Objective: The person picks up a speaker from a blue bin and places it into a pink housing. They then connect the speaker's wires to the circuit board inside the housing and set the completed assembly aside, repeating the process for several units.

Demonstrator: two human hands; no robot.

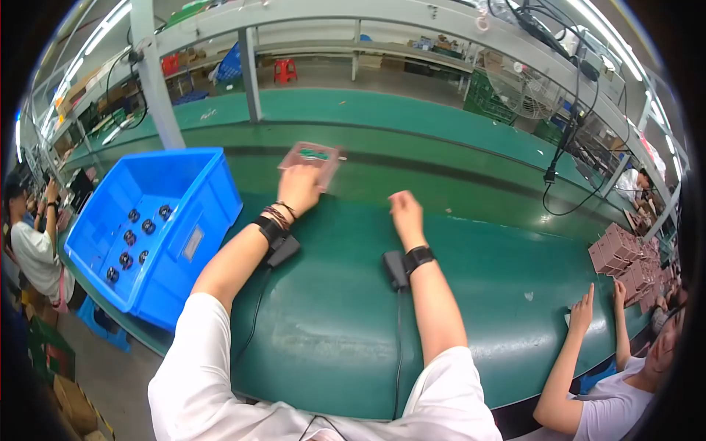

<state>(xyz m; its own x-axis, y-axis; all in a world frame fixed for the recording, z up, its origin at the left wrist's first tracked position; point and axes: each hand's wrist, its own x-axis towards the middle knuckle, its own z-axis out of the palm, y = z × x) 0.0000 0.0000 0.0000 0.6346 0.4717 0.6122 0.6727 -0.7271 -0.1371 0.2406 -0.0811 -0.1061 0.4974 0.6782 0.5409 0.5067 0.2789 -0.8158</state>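
My left hand [300, 189] is closed on the near side of a shallow pink plastic case [329, 170], over the far green surface. Green pieces [315, 153] show inside the case, blurred by motion. To the right, my right hand [407, 217] hovers apart from the case with its fingers curled together; whatever they may hold is hidden. Each wrist wears a black band with a corded black module. Left of my left arm stands a blue plastic bin [193, 213] holding several small round black parts [148, 226].
A stack of pink cases [615, 250] sits at the right end of the green worktable [331, 316]. Beside it a co-worker's hands [581, 312] are raised at the table edge. A black cable with a plug [550, 175] hangs at the right. A metal post [157, 81] rises behind the bin.
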